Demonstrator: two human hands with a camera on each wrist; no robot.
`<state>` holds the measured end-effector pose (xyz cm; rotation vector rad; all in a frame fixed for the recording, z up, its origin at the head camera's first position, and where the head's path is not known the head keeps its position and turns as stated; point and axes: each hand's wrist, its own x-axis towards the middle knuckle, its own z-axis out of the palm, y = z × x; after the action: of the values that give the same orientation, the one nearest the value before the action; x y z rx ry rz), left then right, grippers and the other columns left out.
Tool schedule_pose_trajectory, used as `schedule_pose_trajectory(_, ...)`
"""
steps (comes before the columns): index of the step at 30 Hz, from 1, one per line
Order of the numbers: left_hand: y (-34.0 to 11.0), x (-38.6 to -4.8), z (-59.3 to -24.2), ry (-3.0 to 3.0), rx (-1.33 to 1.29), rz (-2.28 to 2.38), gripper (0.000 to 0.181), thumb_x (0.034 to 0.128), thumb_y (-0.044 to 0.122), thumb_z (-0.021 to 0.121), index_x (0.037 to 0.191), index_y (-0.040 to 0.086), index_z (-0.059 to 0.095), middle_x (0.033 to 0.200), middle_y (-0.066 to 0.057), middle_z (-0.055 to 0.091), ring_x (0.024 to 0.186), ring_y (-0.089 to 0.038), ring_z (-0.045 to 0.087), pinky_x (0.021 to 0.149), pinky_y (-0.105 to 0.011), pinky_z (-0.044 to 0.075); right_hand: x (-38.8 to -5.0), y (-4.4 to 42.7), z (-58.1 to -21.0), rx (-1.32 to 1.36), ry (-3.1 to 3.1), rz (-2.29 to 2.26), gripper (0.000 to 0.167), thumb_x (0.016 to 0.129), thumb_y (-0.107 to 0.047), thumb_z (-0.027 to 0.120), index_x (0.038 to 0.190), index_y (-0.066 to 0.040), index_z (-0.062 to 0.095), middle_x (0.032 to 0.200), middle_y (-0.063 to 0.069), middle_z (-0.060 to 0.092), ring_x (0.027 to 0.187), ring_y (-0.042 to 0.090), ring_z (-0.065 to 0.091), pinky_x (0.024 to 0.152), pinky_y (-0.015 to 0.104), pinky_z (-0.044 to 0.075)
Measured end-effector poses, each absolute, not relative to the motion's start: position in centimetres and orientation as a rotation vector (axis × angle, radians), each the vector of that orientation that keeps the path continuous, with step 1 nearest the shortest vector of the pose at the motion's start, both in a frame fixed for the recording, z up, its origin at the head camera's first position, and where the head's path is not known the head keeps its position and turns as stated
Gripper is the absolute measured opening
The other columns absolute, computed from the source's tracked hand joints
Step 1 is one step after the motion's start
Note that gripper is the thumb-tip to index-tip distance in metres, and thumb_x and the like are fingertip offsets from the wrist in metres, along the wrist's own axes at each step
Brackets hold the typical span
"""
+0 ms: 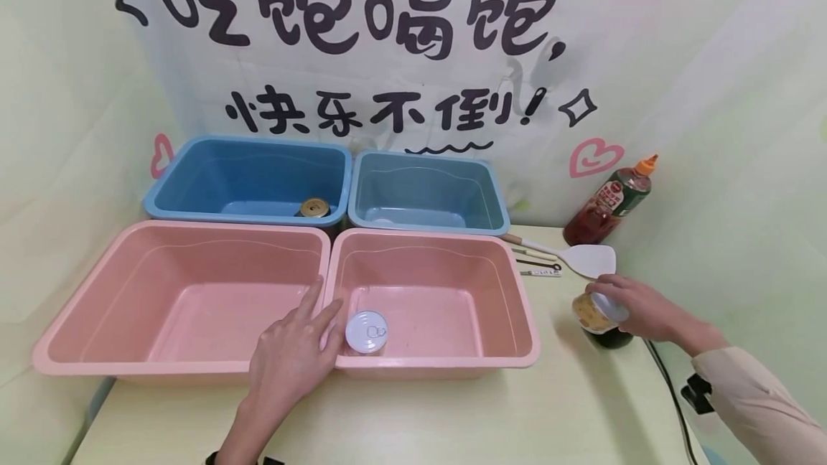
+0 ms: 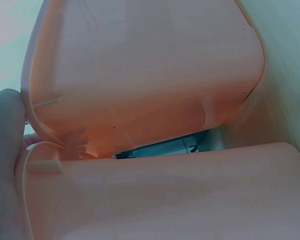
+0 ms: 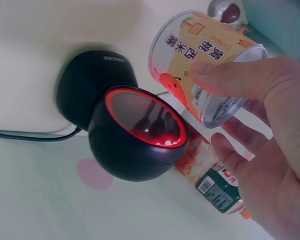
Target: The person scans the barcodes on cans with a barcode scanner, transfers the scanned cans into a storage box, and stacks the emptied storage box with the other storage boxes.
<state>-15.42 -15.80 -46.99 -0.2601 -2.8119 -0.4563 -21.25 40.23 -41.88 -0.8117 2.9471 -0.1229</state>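
Outside the pink tub [image 1: 426, 311], right fingers [image 1: 610, 281] around a can [image 3: 190, 47]; left fingers [image 1: 311, 299] spread over tub rims [image 1: 452, 362].

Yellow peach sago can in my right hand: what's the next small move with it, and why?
I'd probably turn the yellow peach sago can slightly in the right hand so another side faces the black scanner: the can is held near the red-lit window, yet no barcode shows on the side in view; the far side is hidden.

Over at the right of the frame I see a yellow-orange-labelled can [image 1: 589, 313] and a black scanner [image 1: 610, 339], pink tubs [image 1: 433, 362] lower left to centre, blue tubs [image 1: 248, 219] above, black lettering [image 1: 398, 115] across the pale backdrop [image 1: 711, 128].
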Motion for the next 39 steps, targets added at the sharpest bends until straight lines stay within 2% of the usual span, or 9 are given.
schedule_pose_trajectory(8, -15.8, -15.4, -47.0, -2.788, -0.267, -0.445, 0.039, 0.0937, 0.04, 0.058, 0.125, 0.021, 0.072, 0.151, -0.015, 0.05, 0.099, -0.038, 0.072, 0.063, -0.047, 0.058, -22.9, 39.1, -39.0, -0.733, 2.944, -0.206, 0.07, 0.06, 0.003, 0.089, 0.125, -0.006, 0.061, 0.119, 0.022, 0.058, 0.103, 0.04, 0.056, 0.072, 0.053, 0.057)
schedule_pose_trajectory(14, -15.9, -15.4, -47.0, -2.791, -0.26, -0.459, 0.039, 0.0939, 0.04, 0.059, 0.126, 0.021, 0.071, 0.152, -0.014, 0.049, 0.102, -0.038, 0.071, 0.063, -0.048, 0.057, -24.5, 37.9, -35.9, -0.861, 3.008, -0.188, 0.072, 0.058, 0.004, 0.088, 0.125, -0.005, 0.061, 0.118, 0.022, 0.059, 0.101, 0.038, 0.056, 0.069, 0.047, 0.054)
schedule_pose_trajectory(23, -15.9, -15.4, -47.0, -2.783, -0.259, -0.465, 0.038, 0.0934, 0.038, 0.06, 0.126, 0.022, 0.072, 0.152, -0.013, 0.049, 0.103, -0.037, 0.071, 0.065, -0.049, 0.057, -27.1, 35.4, -31.7, -0.94, 3.057, -0.205, 0.074, 0.06, 0.004, 0.089, 0.128, -0.004, 0.061, 0.125, 0.025, 0.058, 0.108, 0.043, 0.054, 0.076, 0.059, 0.053)
schedule_pose_trajectory(33, -15.7, -15.3, -46.9, -2.77, -0.254, -0.462, 0.037, 0.0928, 0.038, 0.062, 0.124, 0.021, 0.072, 0.15, -0.014, 0.051, 0.104, -0.037, 0.071, 0.069, -0.049, 0.058, -30.6, 29.7, -27.3, -0.881, 3.034, -0.136, 0.07, 0.07, -0.002, 0.085, 0.134, -0.011, 0.059, 0.131, 0.022, 0.055, 0.106, 0.04, 0.057, 0.08, 0.056, 0.054)
schedule_pose_trajectory(39, -15.7, -15.3, -46.9, -2.764, -0.255, -0.444, 0.038, 0.0933, 0.039, 0.059, 0.124, 0.022, 0.073, 0.15, -0.014, 0.052, 0.102, -0.036, 0.072, 0.067, -0.048, 0.058, -33.9, 25.5, -26.9, -0.837, 2.984, -0.18, 0.07, 0.073, -0.004, 0.084, 0.137, -0.015, 0.058, 0.133, 0.021, 0.055, 0.112, 0.039, 0.055, 0.086, 0.056, 0.053)
